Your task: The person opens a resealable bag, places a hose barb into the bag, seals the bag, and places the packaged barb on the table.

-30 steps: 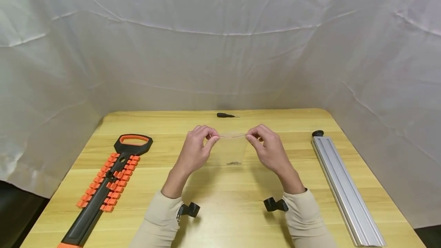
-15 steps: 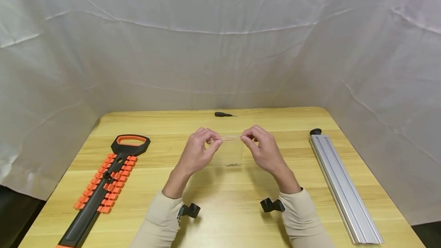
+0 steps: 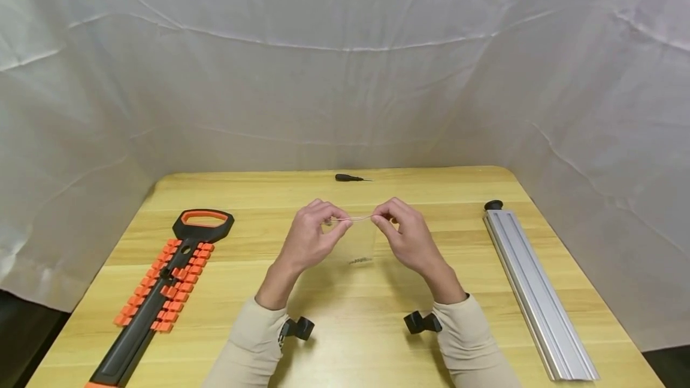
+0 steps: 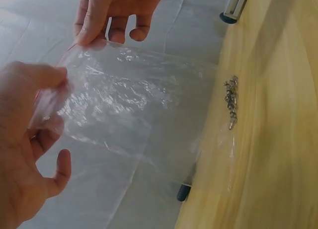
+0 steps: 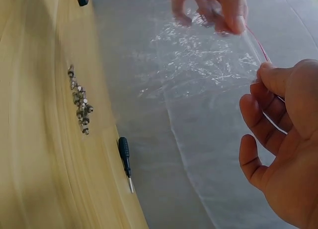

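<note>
A clear zip bag (image 4: 129, 95) with a red seal line hangs between my two hands. Small metal screws (image 5: 80, 102) lie bunched along its bottom, also visible as a dark little pile (image 3: 360, 260) in the head view. My left hand (image 3: 311, 237) pinches one end of the bag's top edge between thumb and fingers. At the opposite end, my right hand (image 3: 406, 238) pinches the same edge. The top edge bows slightly between the two grips. In the right wrist view the other fingers of my right hand (image 5: 293, 124) are loosely bent, off the bag.
A black screwdriver (image 3: 349, 178) lies near the table's far edge. To the left is a black rack with orange clips (image 3: 178, 274) and a handle. On the right stretches a long silver metal rail (image 3: 539, 292) with a black knob. Pale cloth (image 3: 345, 88) surrounds the wooden table (image 3: 356, 340).
My hands have come closer together along the bag's top edge, the right one moving left. The bag's edge slackened and bowed, then flattened somewhat. The bag stays held throughout.
</note>
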Demonstrator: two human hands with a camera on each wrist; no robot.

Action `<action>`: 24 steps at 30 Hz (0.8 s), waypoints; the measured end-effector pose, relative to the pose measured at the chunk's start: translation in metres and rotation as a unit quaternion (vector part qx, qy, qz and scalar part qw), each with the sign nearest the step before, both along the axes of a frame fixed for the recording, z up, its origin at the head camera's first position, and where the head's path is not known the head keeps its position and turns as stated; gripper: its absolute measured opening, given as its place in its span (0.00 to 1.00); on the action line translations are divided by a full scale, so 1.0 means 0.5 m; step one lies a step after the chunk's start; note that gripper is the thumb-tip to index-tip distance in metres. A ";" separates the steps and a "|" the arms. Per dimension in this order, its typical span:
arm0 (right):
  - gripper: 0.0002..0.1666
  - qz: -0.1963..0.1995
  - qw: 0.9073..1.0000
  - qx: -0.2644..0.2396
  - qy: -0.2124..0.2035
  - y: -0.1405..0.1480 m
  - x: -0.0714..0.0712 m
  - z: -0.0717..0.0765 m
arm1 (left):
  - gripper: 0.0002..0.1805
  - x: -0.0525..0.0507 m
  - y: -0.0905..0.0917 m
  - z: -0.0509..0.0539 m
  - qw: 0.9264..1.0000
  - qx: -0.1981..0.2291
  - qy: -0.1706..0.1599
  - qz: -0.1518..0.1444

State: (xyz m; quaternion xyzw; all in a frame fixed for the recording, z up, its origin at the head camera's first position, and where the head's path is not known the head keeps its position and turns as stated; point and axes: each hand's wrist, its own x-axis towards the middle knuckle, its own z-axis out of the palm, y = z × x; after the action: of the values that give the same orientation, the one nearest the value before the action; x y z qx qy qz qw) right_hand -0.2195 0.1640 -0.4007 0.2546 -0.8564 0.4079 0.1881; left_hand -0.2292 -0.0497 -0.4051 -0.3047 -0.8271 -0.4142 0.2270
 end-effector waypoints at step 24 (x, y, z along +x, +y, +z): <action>0.03 0.000 1.000 0.006 0.015 0.005 0.007 0.005 | 0.08 -0.014 0.011 0.021 0.996 -0.052 0.068 0.000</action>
State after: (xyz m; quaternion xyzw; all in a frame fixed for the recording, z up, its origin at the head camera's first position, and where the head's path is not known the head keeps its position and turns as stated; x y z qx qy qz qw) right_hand -0.2160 0.1664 -0.3980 0.2616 -0.8560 0.3990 0.1992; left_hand -0.2363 -0.0443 -0.3949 -0.3432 -0.8303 -0.3492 0.2663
